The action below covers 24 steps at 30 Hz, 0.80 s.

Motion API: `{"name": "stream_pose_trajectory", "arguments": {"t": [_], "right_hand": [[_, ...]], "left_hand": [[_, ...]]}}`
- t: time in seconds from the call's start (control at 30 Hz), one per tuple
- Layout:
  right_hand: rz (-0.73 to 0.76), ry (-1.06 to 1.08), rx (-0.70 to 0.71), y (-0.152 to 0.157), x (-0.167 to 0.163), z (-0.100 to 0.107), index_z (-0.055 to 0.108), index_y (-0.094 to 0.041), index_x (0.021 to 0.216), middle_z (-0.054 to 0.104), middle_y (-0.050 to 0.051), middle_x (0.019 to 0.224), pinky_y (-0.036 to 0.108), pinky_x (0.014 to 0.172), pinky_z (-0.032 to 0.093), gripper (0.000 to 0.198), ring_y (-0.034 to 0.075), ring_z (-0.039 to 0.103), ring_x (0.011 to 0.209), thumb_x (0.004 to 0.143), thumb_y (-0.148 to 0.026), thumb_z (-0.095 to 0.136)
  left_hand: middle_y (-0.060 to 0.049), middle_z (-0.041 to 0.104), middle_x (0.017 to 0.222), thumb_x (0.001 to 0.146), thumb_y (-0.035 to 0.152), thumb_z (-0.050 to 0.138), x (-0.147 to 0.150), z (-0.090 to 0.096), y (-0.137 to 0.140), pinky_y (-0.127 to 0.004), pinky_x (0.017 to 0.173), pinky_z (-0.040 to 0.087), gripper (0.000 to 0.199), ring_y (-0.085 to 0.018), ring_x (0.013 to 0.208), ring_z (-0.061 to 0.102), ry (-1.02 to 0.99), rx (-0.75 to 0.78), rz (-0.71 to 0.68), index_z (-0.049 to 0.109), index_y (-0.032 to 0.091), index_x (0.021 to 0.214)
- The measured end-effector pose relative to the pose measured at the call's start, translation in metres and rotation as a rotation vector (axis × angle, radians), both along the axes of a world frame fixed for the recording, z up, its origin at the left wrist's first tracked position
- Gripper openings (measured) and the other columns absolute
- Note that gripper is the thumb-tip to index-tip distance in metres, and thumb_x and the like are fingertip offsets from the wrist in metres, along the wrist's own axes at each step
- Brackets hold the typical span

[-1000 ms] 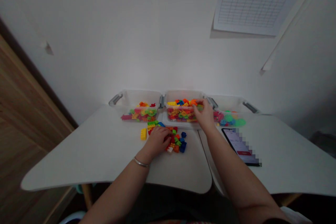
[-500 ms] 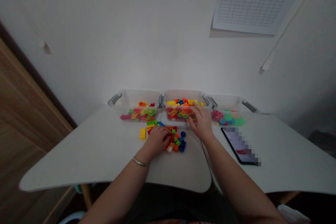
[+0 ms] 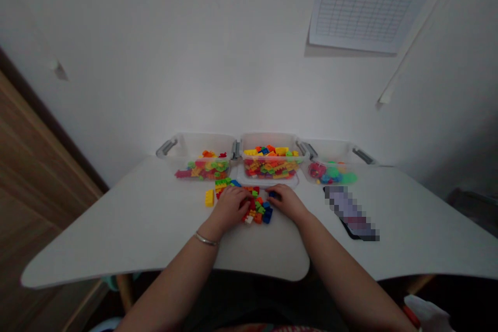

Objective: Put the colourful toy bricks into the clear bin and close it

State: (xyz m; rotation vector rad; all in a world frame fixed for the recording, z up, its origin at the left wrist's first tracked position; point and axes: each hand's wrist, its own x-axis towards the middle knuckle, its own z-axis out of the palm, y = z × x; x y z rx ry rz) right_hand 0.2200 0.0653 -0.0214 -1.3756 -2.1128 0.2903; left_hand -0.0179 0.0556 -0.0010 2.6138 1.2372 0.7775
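left hand: lay over the left part of the brick pile, fingers loosely curled; whether it gripped anything could not be told.
right hand: was at the pile's right edge, fingers bent narrowly over a dark blue brick; a firm hold could not be told.
brick pile: sat on the surface, under and between the hands.
yellow brick: stood just left of the left hand.
clear boxes: stood beyond the hands.
good handling: a light fingertip pinch seemed best, the left hand steadying the rest.
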Motion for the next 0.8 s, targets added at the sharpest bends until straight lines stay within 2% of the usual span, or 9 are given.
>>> {"name": "stream_pose_trajectory", "arguments": {"t": [0.17,0.33,0.47,0.57,0.67,0.73,0.8], "right_hand": [[0.001,0.044,0.016,-0.003,0.0,-0.002,0.072,-0.019,0.107,0.073,0.009,0.106,0.042,0.095,0.05,0.033,0.025,0.065,0.102,0.075,-0.014,0.073],[-0.012,0.068,0.007,-0.006,0.001,-0.004,0.071,-0.019,0.11,0.072,0.01,0.109,0.044,0.099,0.049,0.035,0.026,0.065,0.106,0.075,-0.013,0.068],[-0.021,0.103,0.055,-0.008,0.0,-0.004,0.069,-0.021,0.108,0.072,0.009,0.108,0.043,0.095,0.051,0.032,0.024,0.065,0.102,0.078,-0.014,0.063],[-0.077,0.179,0.202,-0.011,0.0,0.003,0.065,-0.021,0.108,0.071,0.009,0.106,0.039,0.083,0.054,0.029,0.023,0.065,0.095,0.08,-0.018,0.059],[-0.185,0.29,0.441,-0.011,0.004,0.018,0.061,-0.022,0.101,0.07,0.01,0.104,0.036,0.072,0.053,0.017,0.022,0.063,0.088,0.084,-0.024,0.056],[-0.274,0.354,0.589,-0.008,0.008,0.031,0.059,-0.023,0.094,0.07,0.009,0.105,0.037,0.076,0.052,0.01,0.023,0.063,0.091,0.085,-0.026,0.056],[-0.355,0.396,0.675,-0.003,0.013,0.044,0.057,-0.023,0.09,0.071,0.009,0.104,0.041,0.087,0.05,0.007,0.024,0.063,0.097,0.085,-0.027,0.057]], "left_hand": [[-0.007,0.072,0.103,0.087,0.016,0.056,-0.001,-0.002,0.001,-0.042,0.095,0.044,0.018,-0.024,0.102,0.06,0.009,0.004,-0.011,0.07,0.02,0.098],[-0.006,0.072,0.102,0.087,0.016,0.056,-0.002,-0.002,0.002,-0.042,0.096,0.044,0.018,-0.024,0.102,0.06,0.004,-0.001,-0.015,0.07,0.021,0.097],[-0.006,0.072,0.102,0.087,0.017,0.056,-0.003,-0.003,0.003,-0.042,0.095,0.044,0.019,-0.024,0.102,0.06,0.007,-0.002,-0.015,0.071,0.021,0.098],[-0.007,0.072,0.103,0.087,0.017,0.055,-0.003,-0.004,0.004,-0.043,0.096,0.044,0.02,-0.024,0.103,0.06,-0.001,-0.015,-0.022,0.071,0.021,0.099],[-0.007,0.072,0.104,0.086,0.016,0.055,-0.003,-0.005,0.005,-0.043,0.097,0.043,0.021,-0.024,0.104,0.06,-0.001,-0.022,-0.026,0.071,0.021,0.099],[-0.007,0.072,0.104,0.086,0.016,0.055,-0.003,-0.004,0.004,-0.043,0.097,0.043,0.021,-0.024,0.104,0.06,0.0,-0.021,-0.028,0.07,0.021,0.1],[-0.006,0.072,0.105,0.086,0.015,0.055,-0.002,-0.002,0.003,-0.043,0.098,0.043,0.021,-0.024,0.104,0.06,-0.005,-0.023,-0.029,0.07,0.021,0.1]]}}
